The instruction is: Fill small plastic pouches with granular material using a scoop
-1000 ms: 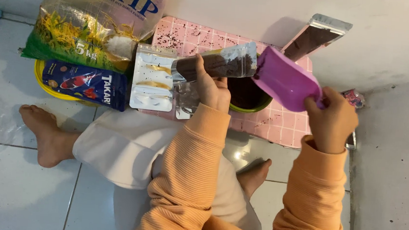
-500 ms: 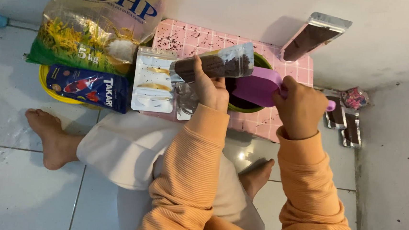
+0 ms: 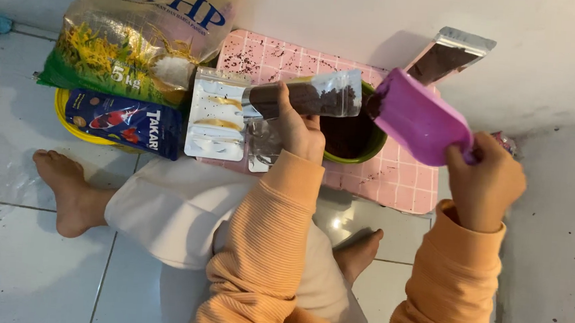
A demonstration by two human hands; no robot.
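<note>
Above the green bowl [image 3: 363, 143], the purple scoop [image 3: 420, 117], lifted since half a second ago, is gripped by the right hand [image 3: 485, 179] at three o'clock, while the pouch [image 3: 305, 97] is pinched by left hand [image 3: 300, 130] fingers.

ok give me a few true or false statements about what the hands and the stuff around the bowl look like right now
1. The right hand holds a purple scoop. True.
2. The left hand holds a clear pouch with dark granules inside. True.
3. The green bowl sits on a blue mat. False: the mat is pink.
4. The scoop rests flat on the floor. False: it is held up over the bowl's edge, tilted.
5. A blue fish-food packet lies left of the bowl. True.
6. The bowl is empty. False: dark granules fill it.
</note>
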